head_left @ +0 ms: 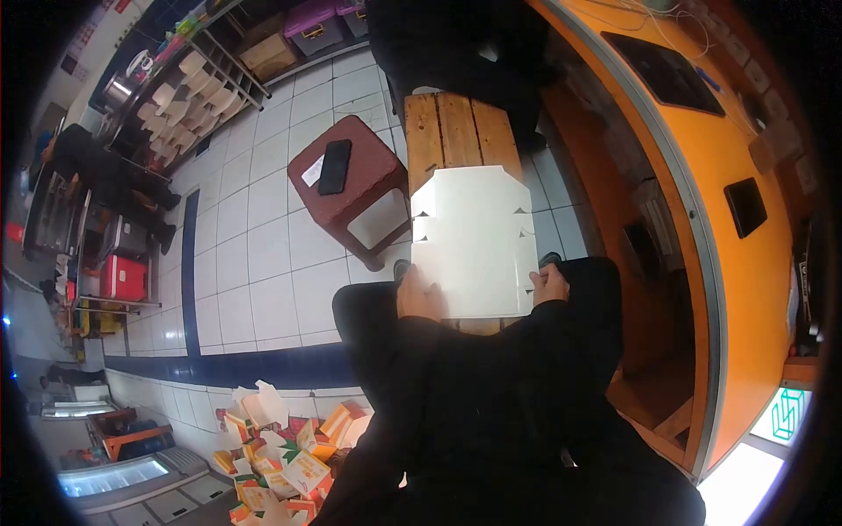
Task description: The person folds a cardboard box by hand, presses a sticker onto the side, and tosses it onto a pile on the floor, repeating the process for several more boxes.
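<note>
A flat white cardboard sheet [474,237] with cut corners and small slits lies on the wooden slatted bench [456,131] in front of me. My left hand [419,296] rests on its near left corner, slightly blurred, its fingers on the sheet's surface. At the near right edge, my right hand [549,285] pinches the sheet beside a small slit, fingers closed on it. The sheet's near edge lies close to my body.
A dark red stool [351,197] holding a black phone [334,167] stands left of the bench. Printed boxes [281,465] are piled at lower left. An orange counter [702,175] runs along the right. A person in black [456,44] is beyond the bench; another [105,175] stands far left.
</note>
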The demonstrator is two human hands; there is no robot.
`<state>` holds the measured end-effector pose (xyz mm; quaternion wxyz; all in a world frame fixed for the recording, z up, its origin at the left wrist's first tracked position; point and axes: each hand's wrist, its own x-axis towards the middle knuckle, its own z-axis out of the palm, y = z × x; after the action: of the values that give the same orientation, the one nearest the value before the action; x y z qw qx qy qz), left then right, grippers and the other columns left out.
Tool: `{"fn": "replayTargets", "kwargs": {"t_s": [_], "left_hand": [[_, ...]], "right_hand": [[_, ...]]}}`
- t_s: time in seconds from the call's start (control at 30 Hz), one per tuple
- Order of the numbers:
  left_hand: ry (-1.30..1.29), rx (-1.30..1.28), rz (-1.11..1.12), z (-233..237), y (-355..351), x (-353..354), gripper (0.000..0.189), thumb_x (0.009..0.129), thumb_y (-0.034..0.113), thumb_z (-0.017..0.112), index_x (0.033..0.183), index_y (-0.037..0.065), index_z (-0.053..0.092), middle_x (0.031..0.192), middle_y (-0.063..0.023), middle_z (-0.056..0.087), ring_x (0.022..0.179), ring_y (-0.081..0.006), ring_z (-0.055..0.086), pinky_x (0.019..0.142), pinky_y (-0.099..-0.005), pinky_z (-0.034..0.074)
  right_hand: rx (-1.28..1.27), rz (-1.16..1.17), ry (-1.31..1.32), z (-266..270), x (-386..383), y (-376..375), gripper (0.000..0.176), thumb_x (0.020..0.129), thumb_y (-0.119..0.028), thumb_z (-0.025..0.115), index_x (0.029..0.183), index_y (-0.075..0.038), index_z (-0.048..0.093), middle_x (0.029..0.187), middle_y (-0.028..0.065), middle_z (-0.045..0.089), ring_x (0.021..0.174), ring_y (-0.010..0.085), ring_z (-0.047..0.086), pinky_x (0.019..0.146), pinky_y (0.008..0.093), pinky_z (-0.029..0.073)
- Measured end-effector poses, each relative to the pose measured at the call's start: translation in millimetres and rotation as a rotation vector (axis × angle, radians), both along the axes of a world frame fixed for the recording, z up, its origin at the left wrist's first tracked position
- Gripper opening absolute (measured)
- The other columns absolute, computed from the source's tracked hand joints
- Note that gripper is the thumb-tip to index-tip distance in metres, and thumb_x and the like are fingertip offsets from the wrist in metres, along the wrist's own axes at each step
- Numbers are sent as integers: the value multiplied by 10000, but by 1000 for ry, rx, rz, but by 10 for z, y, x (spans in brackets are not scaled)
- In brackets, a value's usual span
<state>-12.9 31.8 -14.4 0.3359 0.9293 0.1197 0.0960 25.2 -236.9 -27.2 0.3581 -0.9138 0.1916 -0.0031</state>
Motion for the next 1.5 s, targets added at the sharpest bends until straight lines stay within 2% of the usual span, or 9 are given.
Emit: {"fn": "replayTargets", "kwargs": {"t_s": [0.2, 0.3, 0.37, 0.6, 0.7, 0.9, 1.1, 1.3, 1.5], "left_hand": [[79, 14, 50, 60, -6, 22, 609, 866, 265, 644, 1353, -46, 451, 1329, -240, 503, 1175, -415, 479, 1022, -461, 388], [110, 36, 60, 120, 3, 20, 604, 871, 302, 646, 1348, -24, 470, 1323, -232, 505, 1171, -406, 480, 1017, -457, 391], [244, 1, 28, 214, 14, 50, 591, 875, 339, 654, 1330, -6, 503, 1326, -233, 500, 1188, -400, 469, 1029, -450, 380], [15, 20, 47, 13, 38, 24, 576, 845, 393, 703, 1245, -1, 577, 1322, -216, 507, 1248, -374, 443, 1048, -433, 370], [36, -55, 94, 12, 58, 19, 546, 825, 387, 726, 1201, 10, 606, 1321, -210, 512, 1249, -354, 462, 1057, -425, 365], [-107, -257, 36, 34, 96, 6, 440, 784, 230, 737, 1178, 69, 625, 1218, -139, 607, 1138, -307, 570, 1084, -415, 333], [-3, 24, -236, 111, 9, -31, 500, 766, 9, 613, 1245, 149, 601, 1133, -40, 651, 989, -236, 609, 947, -413, 371], [177, 475, -297, 170, -169, -5, 514, 740, 40, 633, 1237, 169, 610, 1198, -39, 599, 1084, -260, 539, 960, -473, 339], [-153, 251, -170, 339, -499, 182, 355, 843, 197, 625, 1178, 79, 631, 1087, -94, 645, 1012, -290, 585, 919, -459, 403]], "right_hand": [[-67, 17, -142, 87, -20, 60, 192, 908, -207, 639, 929, -28, 574, 868, 146, 665, 827, 364, 632, 734, 462, 486], [-336, 91, -472, 254, -11, 106, 211, 957, -235, 587, 978, -28, 554, 848, 145, 656, 803, 331, 642, 698, 419, 499], [376, -87, -244, 396, -2, 154, 229, 999, -247, 538, 1010, -18, 526, 851, 126, 642, 766, 228, 633, 653, 344, 501], [780, -148, -213, 60, 107, -6, 214, 1017, -226, 511, 1072, -19, 513, 838, 85, 619, 720, 114, 565, 633, 275, 481], [993, -204, -273, -26, 117, -31, 174, 1010, -203, 520, 1065, -38, 534, 719, 6, 547, 572, 51, 422, 506, 224, 338], [415, 101, -273, -7, 16, 89, 385, 894, -214, 680, 1215, -42, 555, 1073, 134, 659, 778, 197, 623, 676, 327, 492], [58, 480, -57, 419, -139, 232, 571, 810, -134, 689, 1353, -132, 513, 1077, 139, 583, 990, 309, 621, 830, 395, 508], [-314, 583, 61, 167, -178, 336, 601, 806, -52, 582, 1386, -191, 509, 1069, 122, 485, 978, 307, 589, 801, 431, 503], [-144, 536, 112, 303, -195, 262, 591, 806, -19, 541, 1354, -242, 545, 1033, 115, 458, 958, 312, 572, 782, 442, 494]]}}
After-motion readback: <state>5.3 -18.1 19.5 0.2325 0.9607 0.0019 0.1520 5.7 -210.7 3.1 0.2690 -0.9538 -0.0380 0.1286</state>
